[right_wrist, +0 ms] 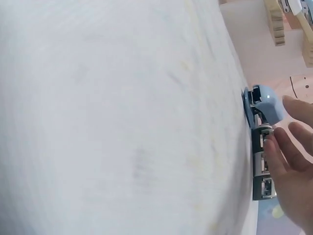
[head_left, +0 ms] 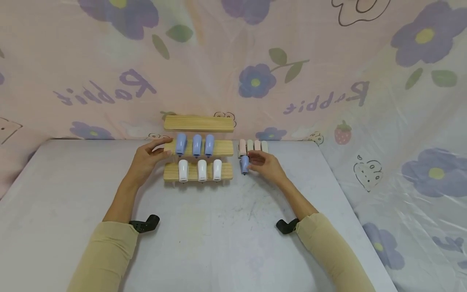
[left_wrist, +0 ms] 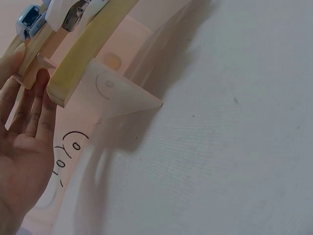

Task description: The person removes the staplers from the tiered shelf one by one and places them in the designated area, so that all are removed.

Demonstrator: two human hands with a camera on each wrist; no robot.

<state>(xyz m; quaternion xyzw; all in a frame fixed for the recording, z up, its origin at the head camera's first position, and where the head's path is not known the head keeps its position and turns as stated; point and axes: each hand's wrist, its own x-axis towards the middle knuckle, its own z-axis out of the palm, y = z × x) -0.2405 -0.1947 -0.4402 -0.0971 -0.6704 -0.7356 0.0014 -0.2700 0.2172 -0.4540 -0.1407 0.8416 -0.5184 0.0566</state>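
My left hand (head_left: 144, 160) holds the left end of a stepped wooden rack (head_left: 223, 149), its thumb above the middle board and its fingers below in the left wrist view. Three blue staplers (head_left: 197, 144) stand on that middle board and three white staplers (head_left: 202, 170) on the lowest one. Right of the rack, another blue stapler (head_left: 245, 165) sits on the table. At its right side is my right hand (head_left: 268, 165), fingers slightly bent; the right wrist view shows thumb and fingertips parted, close to the blue stapler (right_wrist: 266, 104).
Several pink and pale green staplers (head_left: 257, 146) form a row just behind the lone blue one. The rack's top board (head_left: 198, 123) carries nothing. Clear side supports (left_wrist: 122, 90) hold up the boards on the white table (head_left: 204, 243). A flowered cloth (head_left: 219, 61) hangs behind.
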